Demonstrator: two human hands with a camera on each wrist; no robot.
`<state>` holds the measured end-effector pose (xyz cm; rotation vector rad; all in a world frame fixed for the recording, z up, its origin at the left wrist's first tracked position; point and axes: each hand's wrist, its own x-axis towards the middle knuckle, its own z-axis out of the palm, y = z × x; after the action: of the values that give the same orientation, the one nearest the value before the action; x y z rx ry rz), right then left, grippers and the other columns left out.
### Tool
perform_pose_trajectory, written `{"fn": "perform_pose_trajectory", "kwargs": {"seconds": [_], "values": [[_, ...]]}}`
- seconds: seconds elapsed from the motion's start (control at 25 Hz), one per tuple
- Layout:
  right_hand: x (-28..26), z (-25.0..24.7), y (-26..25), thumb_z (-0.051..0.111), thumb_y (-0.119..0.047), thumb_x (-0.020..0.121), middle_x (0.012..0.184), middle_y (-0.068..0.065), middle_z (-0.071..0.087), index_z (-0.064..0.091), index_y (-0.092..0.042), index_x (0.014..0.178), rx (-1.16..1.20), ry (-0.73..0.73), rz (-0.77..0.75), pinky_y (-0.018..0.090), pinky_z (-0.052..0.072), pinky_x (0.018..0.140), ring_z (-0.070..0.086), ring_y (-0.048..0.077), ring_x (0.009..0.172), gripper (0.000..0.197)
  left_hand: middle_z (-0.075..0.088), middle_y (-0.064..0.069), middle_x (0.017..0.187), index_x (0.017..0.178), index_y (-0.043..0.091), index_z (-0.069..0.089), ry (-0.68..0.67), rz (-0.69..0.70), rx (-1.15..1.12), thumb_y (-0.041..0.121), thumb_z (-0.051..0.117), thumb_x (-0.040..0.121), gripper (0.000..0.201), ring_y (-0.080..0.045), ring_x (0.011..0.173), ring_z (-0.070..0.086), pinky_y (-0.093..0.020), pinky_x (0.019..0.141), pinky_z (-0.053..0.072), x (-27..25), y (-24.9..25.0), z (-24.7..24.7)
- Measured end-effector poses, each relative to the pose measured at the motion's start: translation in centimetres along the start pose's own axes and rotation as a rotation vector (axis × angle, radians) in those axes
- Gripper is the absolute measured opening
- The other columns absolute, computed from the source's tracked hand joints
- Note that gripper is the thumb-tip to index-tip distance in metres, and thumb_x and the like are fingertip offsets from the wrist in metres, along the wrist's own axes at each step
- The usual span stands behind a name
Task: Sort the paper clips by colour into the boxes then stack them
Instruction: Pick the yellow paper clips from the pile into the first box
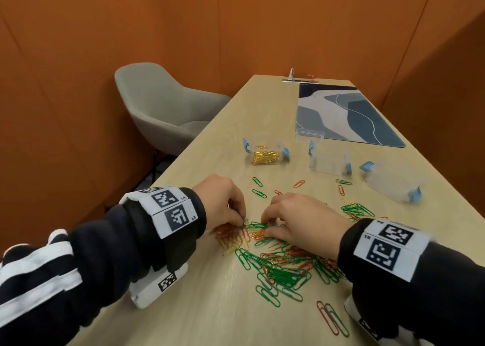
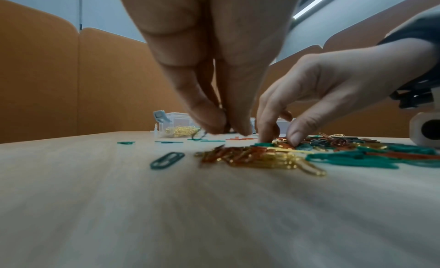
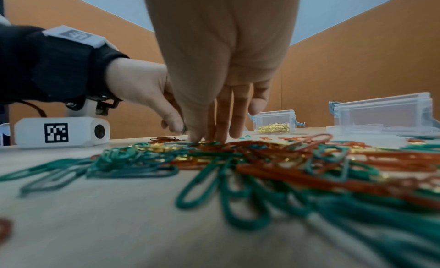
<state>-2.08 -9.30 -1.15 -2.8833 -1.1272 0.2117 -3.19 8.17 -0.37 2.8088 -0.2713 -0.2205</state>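
A mixed pile of green, red and gold paper clips (image 1: 283, 261) lies on the wooden table (image 1: 210, 306) in front of me. My left hand (image 1: 242, 219) hovers at the pile's left edge, thumb and forefinger pinched on one dark green clip (image 2: 202, 135). My right hand (image 1: 265, 226) reaches down beside it. Its straight fingers (image 3: 220, 121) and its thumb touch the clips on the table, a small gap between them. A clear box with gold clips (image 1: 265, 155) stands further back. Two empty clear boxes (image 1: 329, 163) (image 1: 393, 185) with blue latches stand to its right.
A patterned blue-grey mat (image 1: 346, 114) covers the far right of the table, a small clear lid or box (image 1: 309, 135) at its near edge. A grey chair (image 1: 162, 109) stands left of the table. Loose clips (image 1: 258, 192) lie between pile and boxes. Orange walls surround the table.
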Motion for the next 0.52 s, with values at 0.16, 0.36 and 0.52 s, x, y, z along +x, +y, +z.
{"fn": "perform_pose_trajectory", "kwargs": {"seconds": [0.16,0.36,0.52], "values": [[-0.1,-0.1,-0.5,0.051,-0.043,0.091,0.121,-0.006,0.057,0.055,-0.028,0.126,0.031,0.040,-0.020,0.031,0.042,0.094,0.051,0.017,0.113,0.039,0.063,0.008,0.089,0.099,0.019,0.072,0.197,-0.081,-0.035,0.022,0.064,0.086,0.015,-0.005,0.078,0.049,-0.013,0.072,0.035,-0.7,-0.5,-0.3],[0.2,0.0,-0.5,0.051,-0.028,0.093,0.113,-0.003,0.059,0.064,-0.022,0.113,0.090,0.001,-0.037,0.031,0.046,0.089,0.055,0.016,0.103,0.024,0.066,0.005,0.110,0.108,0.021,0.069,0.107,-0.162,0.072,0.024,0.055,0.091,0.022,-0.010,0.089,0.054,-0.016,0.078,0.038,-1.8,-1.4,-0.3],[0.2,0.2,-0.5,0.047,-0.021,0.093,0.107,0.002,0.059,0.063,-0.015,0.104,0.100,-0.008,0.004,0.030,0.046,0.085,0.055,0.019,0.097,0.020,0.065,0.005,0.107,0.108,0.022,0.069,0.062,-0.126,0.054,0.030,0.060,0.089,0.023,-0.004,0.075,0.044,-0.012,0.069,0.033,-1.7,-1.3,-0.2]]}}
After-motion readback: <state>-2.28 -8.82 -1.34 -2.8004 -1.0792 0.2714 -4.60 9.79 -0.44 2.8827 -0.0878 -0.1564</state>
